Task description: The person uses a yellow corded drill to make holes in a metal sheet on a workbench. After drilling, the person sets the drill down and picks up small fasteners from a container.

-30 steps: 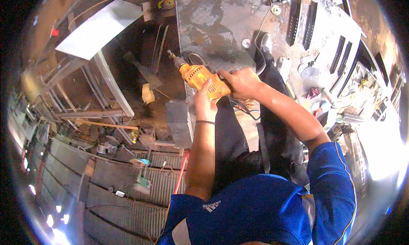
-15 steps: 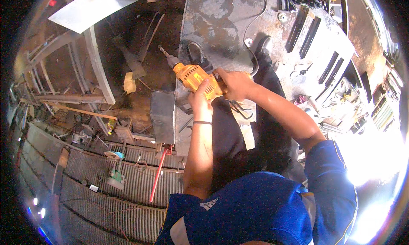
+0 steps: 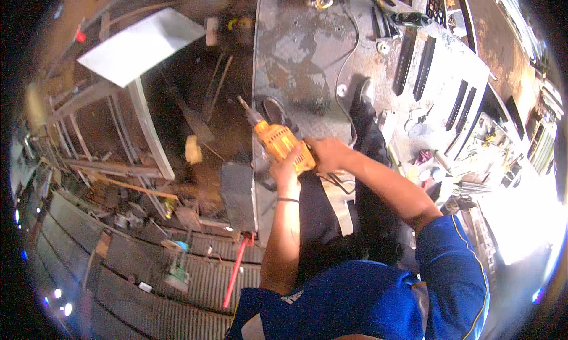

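A yellow power drill (image 3: 277,140) is held in both my hands, its body tilted toward the far left. My left hand (image 3: 285,167) is closed around the side of the body, thumb on top. The rear handle sits in my closed right hand (image 3: 328,153), which hides most of it. The drill bit (image 3: 243,105) points past the left edge of the metal table (image 3: 307,50), over the dark area beside it. A dark cord (image 3: 357,38) runs across the tabletop toward the drill.
Black perforated metal strips (image 3: 422,68) and a black-bodied tool (image 3: 412,19) lie on the right side of the table. Left of it are a metal frame (image 3: 145,121), a white sheet (image 3: 142,47) and a grey block (image 3: 238,195). A red bar (image 3: 235,272) stands near my left forearm.
The whole view has shifted, so most things appear lower. The drill's bit has come a little closer to the table's left edge. Both hands keep their grip.
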Demonstrator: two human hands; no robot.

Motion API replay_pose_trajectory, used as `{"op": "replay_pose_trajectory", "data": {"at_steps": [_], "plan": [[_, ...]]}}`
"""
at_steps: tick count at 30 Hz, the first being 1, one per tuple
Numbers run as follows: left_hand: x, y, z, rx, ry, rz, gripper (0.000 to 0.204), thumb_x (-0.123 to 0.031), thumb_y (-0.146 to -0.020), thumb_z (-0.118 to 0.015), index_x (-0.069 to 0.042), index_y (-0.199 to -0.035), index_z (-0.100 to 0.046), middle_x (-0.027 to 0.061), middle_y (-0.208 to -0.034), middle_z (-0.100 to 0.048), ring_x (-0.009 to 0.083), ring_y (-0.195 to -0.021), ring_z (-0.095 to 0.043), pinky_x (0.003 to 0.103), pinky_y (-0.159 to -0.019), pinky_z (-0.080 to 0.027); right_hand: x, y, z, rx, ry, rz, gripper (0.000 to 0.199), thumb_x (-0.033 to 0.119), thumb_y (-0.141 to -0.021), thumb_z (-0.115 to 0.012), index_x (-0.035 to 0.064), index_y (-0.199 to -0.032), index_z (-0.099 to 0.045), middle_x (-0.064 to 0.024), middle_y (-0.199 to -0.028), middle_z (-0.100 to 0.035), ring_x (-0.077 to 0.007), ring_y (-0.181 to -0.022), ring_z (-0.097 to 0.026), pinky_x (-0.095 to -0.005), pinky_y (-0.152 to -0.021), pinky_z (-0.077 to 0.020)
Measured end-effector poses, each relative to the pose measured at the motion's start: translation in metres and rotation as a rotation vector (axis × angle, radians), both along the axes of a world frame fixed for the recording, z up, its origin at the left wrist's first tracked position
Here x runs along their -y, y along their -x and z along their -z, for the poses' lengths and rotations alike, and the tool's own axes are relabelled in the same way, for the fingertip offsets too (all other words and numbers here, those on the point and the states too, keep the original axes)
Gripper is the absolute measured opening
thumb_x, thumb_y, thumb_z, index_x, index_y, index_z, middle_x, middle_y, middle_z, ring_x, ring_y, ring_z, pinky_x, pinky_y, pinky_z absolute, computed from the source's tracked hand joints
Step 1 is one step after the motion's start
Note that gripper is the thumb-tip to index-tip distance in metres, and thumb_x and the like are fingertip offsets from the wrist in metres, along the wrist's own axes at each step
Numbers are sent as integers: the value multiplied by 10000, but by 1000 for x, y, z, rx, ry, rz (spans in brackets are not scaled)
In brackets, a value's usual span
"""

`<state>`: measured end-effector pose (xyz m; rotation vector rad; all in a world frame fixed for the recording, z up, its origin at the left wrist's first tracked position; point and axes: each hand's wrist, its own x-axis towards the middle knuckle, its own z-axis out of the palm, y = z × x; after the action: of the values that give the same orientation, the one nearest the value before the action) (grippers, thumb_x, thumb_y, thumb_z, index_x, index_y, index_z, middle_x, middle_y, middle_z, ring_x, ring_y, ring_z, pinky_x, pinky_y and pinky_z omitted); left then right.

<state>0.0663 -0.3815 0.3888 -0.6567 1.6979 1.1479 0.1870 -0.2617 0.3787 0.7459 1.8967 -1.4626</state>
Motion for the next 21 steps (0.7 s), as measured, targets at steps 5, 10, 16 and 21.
{"op": "replay_pose_trajectory", "data": {"at_steps": [5,10,16,21], "plan": [[-8,-19,23,45,74,256,399,-89,-756,-892,3,-1088,-691,78,-1018,-730,205,-845,-717,378,-748,-584,-3,-45,2,-35,83,234,900,280,-631,-852,91,-1408,-439,-226,-1099,-725,-461,-1009,-680,-527,-854,-555],[-48,-53,32,91,95,373,413,-89,-750,-894,20,-1096,-696,82,-1018,-736,203,-834,-718,377,-746,-578,-1,-96,17,12,71,411,938,294,-633,-880,83,-1425,-425,-220,-1135,-717,-439,-1048,-682,-511,-896,-549],[-78,-90,54,98,-15,419,480,-93,-757,-886,12,-1171,-668,80,-1081,-719,203,-901,-713,376,-787,-585,-25,-138,13,77,-4,536,862,401,-714,-845,78,-1380,-402,-265,-994,-717,-462,-955,-696,-567,-813,-547],[-123,-99,11,246,127,296,458,-160,-823,-839,-39,-1213,-632,111,-1097,-705,291,-955,-722,480,-810,-595,-63,-142,-13,106,-120,405,922,307,-725,-815,75,-1470,-323,-231,-958,-732,-439,-889,-716,-541,-775,-573]]}}
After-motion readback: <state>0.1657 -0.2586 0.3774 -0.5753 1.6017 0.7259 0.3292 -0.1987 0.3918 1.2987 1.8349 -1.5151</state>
